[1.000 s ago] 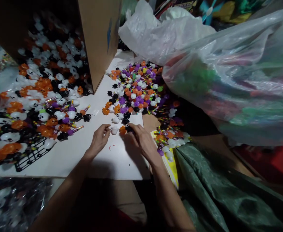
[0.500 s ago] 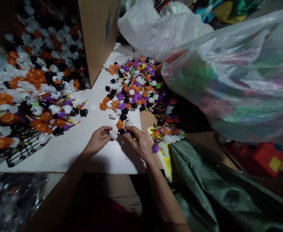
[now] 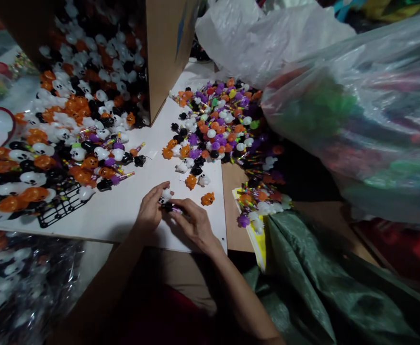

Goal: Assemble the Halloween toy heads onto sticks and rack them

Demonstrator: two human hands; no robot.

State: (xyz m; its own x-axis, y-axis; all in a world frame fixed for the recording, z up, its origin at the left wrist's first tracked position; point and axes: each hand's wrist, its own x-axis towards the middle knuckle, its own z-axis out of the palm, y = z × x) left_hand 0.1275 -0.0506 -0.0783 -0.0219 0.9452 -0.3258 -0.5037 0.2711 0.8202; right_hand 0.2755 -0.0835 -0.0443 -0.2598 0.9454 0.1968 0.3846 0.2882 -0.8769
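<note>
My left hand (image 3: 150,209) pinches a small white ghost toy (image 3: 165,196) at the lower middle of a white board (image 3: 112,215). My right hand (image 3: 194,223) grips a black toy (image 3: 168,207) with a purple stick (image 3: 177,210), right against the ghost. Just beyond my right fingers lies an orange pumpkin toy (image 3: 207,199). Another orange pumpkin toy (image 3: 191,181) and a white ghost toy (image 3: 203,180) stand farther up. Large heaps of ghost, pumpkin and black toys (image 3: 213,127) spread beyond both hands. My fingers partly hide the held toys.
A cardboard box panel (image 3: 168,48) stands at the far edge, beside another toy heap (image 3: 80,124). A black wire rack (image 3: 62,207) lies left. A bulging plastic bag (image 3: 357,115) fills the upper right, and a green tarp (image 3: 321,282) lies lower right.
My hands have drawn closer together, bringing the white ghost and black toy into contact. The view has shifted, and the nearby orange pumpkin toy now lies apart, to the right of my hands.
</note>
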